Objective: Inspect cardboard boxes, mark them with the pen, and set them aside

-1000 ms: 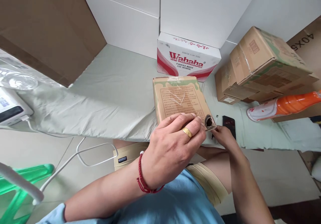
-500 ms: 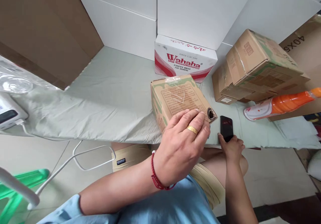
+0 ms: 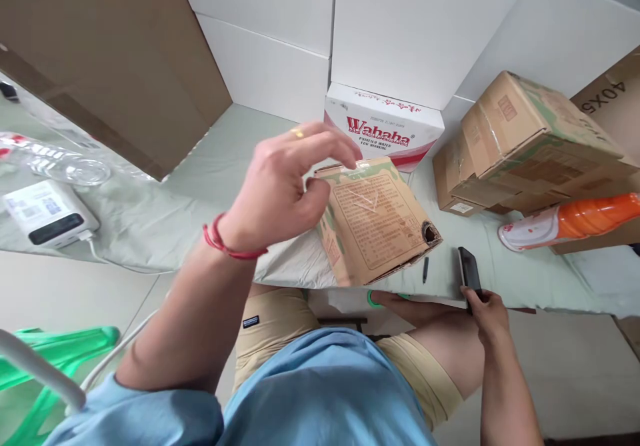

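Right hand [image 3: 490, 313] now has its grip closed on the tilted phone [image 3: 469, 269]; left hand [image 3: 277, 189], shifted to the far taped edge of the holed carton [image 3: 375, 233], curls loosely, contact unclear, leaving the carton apparently unclamped on the desk [image 3: 140, 216].

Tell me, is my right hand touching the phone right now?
Touching. The head view shows the right hand holding the black phone at its near end, with the thumb laid against it.
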A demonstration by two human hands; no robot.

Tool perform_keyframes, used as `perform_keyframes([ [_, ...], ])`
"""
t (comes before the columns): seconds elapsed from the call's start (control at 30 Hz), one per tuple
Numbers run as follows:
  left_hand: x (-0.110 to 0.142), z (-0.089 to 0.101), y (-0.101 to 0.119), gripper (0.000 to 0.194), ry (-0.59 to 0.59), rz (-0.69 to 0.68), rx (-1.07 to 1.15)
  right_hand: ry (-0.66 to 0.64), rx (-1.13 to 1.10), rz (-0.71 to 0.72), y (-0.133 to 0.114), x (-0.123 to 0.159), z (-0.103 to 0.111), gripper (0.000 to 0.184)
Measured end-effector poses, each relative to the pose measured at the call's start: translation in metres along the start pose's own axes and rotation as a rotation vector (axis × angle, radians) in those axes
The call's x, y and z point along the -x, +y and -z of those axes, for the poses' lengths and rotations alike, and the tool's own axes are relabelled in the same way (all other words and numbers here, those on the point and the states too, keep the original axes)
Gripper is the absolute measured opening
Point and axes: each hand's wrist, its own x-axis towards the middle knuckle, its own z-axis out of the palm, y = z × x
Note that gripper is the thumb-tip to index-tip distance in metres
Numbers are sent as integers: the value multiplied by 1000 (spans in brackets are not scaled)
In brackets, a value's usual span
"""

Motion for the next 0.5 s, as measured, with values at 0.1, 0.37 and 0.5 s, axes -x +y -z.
perform_keyframes([
  [0.1,-26,15,-12,52,-506,-189,146,-58,-248,-5,6,15,5,66],
  [0.37,-64,-36,-7,133,-1167,-161,-93,-140,-647,25,2,35,5,73],
  [0.5,-79,-49,-12,144,-1261,-143,-92,-154,-690,69,2,33,4,70],
])
